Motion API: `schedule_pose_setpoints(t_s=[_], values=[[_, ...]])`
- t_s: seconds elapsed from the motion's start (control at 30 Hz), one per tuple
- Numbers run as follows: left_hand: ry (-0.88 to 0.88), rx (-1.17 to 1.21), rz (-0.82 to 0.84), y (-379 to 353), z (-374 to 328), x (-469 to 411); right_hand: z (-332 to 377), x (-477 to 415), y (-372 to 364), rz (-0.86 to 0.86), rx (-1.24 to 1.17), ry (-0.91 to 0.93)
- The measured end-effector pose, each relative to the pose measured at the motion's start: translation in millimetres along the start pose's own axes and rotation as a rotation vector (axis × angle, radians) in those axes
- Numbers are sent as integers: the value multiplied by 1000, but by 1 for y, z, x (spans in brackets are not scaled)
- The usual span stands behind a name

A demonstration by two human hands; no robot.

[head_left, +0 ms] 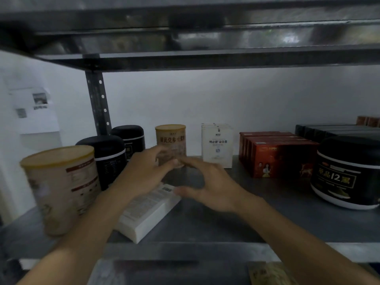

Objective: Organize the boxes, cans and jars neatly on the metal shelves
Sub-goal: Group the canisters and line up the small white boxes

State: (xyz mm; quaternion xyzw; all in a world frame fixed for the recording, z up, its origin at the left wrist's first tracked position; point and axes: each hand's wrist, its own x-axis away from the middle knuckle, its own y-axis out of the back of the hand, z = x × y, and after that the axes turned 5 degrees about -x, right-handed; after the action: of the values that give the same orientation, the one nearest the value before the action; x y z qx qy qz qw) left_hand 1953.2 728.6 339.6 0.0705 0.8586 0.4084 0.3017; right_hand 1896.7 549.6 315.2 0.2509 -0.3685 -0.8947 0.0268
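Your left hand (144, 171) and right hand (213, 188) are spread on either side of the small tan can (170, 140), at 12 o'clock on the shelf (267, 212). Blur hides whether they touch it. A flat white box (148, 214) lies under your left wrist at 7. Black jars (109, 153) crowd 10, and red boxes (283, 159) sit at 2.

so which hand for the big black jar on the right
Right, probably: the right hand sits nearer the black jar, bare shelf between them; the left hand is by the back tan can.
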Motion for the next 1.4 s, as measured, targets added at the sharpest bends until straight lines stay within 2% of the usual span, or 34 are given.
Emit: schedule_pose_setpoints(t_s=[0.1,0.2,0.27,0.43,0.67,0.77,0.9,1.0,1.1,1.2,1.4], values=[[22,-43,-11,10,14,20,4,-7,-19,261,-74,-21],[48,-34,-56,20,22,32,1,-12,-29,349,-65,-37],[67,-14,-75,24,24,38,-2,-15,-30,349,-58,-39],[62,17,-57,27,33,45,-10,-11,-22,246,-73,-83],[-87,-18,204,15,29,55,-18,3,0,48,-106,-86],[-135,-24,159,3,29,50,-19,4,5,-75,-199,-96],[-24,277,6,-10,23,41,-22,3,13,-230,-349,-114],[148,643,-75,-18,17,32,-26,2,22,-253,-472,-175],[221,901,-85,-27,5,23,-33,-4,23,-244,-551,-240],[254,999,-29,-33,-7,15,-40,-8,26,-347,-649,-245],[249,999,6,-39,-9,-3,-45,-10,42,-478,-767,-202]])
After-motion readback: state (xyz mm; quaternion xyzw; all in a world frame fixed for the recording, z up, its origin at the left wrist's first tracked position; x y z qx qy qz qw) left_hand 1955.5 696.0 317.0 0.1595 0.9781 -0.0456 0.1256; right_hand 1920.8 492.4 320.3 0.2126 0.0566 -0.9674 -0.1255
